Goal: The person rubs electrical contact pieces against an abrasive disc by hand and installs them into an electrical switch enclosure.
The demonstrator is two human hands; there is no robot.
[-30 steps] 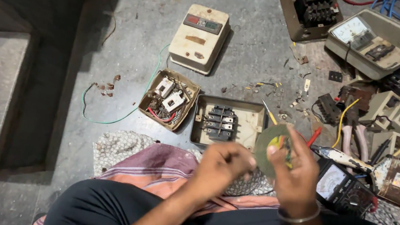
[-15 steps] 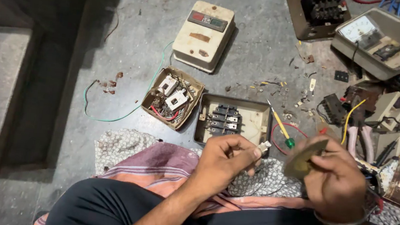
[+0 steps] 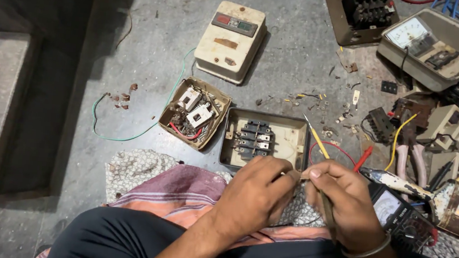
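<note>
Two bare hands meet over the lap, fingertips pinched together on a small part too hidden to identify. Left hand (image 3: 254, 196): fingers curled narrow, thumb and forefinger closing on the unseen piece at the meeting point. Right hand (image 3: 345, 205): fingers likewise drawn tight at the tips, with a thin dark rod-like tool (image 3: 327, 211) lying along the palm side, apparently kept there so it stays ready while the fingertips work; a metal bangle (image 3: 366, 250) circles that wrist.

Just beyond the hands, on the grey concrete floor (image 3: 137, 36): an open cream metal switch box with a dark terminal block inside (image 3: 265, 140), set near for reach. Beside it, to its left, a tilted brown box of white switch parts and red wire (image 3: 194, 113). Farther off, a cream starter housing with red and green buttons (image 3: 231, 41). A yellow-handled screwdriver (image 3: 315, 137) lies beside the switch box. A green wire (image 3: 128, 130) trails across the floor. An analogue multimeter with a black case (image 3: 400, 215) sits at the right wrist. A patterned cloth (image 3: 146, 174) covers the lap edge, seemingly to catch small pieces.
</note>
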